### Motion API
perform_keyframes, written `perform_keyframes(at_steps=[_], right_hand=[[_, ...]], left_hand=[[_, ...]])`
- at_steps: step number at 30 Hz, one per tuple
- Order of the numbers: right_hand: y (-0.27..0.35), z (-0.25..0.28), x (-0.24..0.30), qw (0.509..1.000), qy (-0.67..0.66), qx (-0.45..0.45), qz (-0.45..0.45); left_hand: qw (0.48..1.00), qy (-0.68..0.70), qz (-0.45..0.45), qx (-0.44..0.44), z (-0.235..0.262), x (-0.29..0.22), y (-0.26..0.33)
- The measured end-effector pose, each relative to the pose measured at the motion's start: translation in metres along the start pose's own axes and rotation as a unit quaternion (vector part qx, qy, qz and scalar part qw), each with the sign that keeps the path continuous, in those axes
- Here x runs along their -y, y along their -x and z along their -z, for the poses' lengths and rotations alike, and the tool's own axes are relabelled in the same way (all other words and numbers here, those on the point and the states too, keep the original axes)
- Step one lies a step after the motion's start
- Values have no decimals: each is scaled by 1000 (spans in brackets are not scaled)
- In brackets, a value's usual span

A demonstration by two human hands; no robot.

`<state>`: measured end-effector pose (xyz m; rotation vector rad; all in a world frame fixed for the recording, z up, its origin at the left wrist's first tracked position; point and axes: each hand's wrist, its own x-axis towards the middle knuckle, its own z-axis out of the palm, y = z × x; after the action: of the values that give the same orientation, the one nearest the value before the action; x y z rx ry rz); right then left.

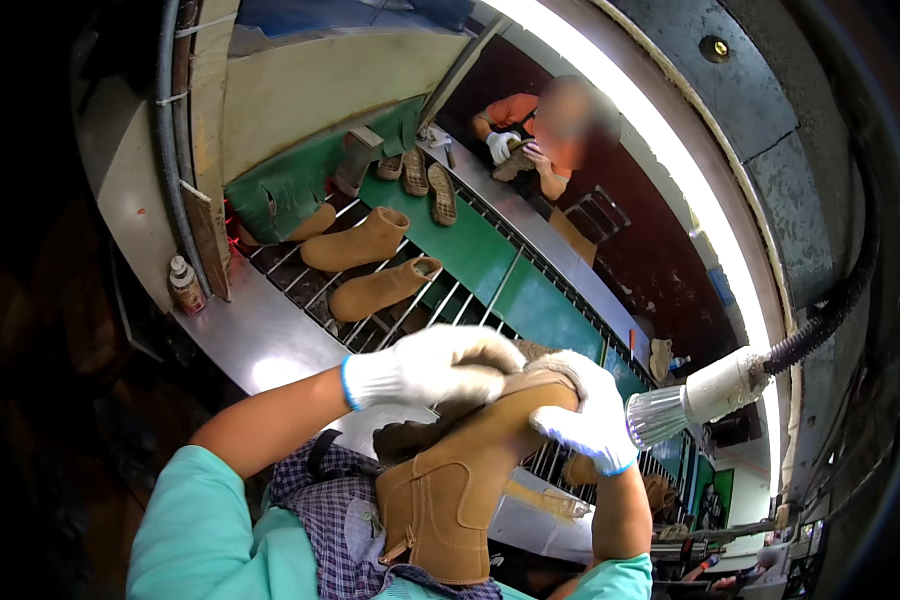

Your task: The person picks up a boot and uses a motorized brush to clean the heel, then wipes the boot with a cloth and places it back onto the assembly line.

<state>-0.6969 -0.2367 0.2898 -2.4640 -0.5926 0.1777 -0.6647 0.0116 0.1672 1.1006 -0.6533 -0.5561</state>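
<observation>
A tan ankle boot (460, 480) with a side zip lies tilted against my lap, its shaft toward me and its toe pointing away. My right hand (592, 405), in a white knit glove, wraps round the toe from the right, thumb on the upper. From the left, my gloved left hand (445, 365) has its fingers curled together at the sole edge near the toe. A paler strip shows at the toe between both hands. Along the boot's left side runs a dark brown edge, partly hidden. What lies under my left fingers is hidden.
Two tan boots (370, 262) lie on a rack of metal bars ahead. Several brown soles (442, 195) rest on the green belt (470, 240) beyond. A lamp (670, 410) hangs close to my right hand. A bottle (185, 285) stands left. Across the line, a gloved co-worker (550, 135) handles a shoe.
</observation>
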Motion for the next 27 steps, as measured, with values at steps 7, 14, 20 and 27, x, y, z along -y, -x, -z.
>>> perform_keyframes(at_steps=[7,14,20,27], right_hand=[[2,-5,-14,1000,-24,-3,4],[-16,-5,14,996,-58,66,18],[-13,-8,0,998,0,60,35],[-12,-19,-7,997,-10,9,72]], left_hand=[[946,-316,-57,-37,-5,37,37],[972,-147,-121,-135,-9,15,2],[994,-102,24,-20,5,-6,12],[966,-257,-10,28,9,-15,28]])
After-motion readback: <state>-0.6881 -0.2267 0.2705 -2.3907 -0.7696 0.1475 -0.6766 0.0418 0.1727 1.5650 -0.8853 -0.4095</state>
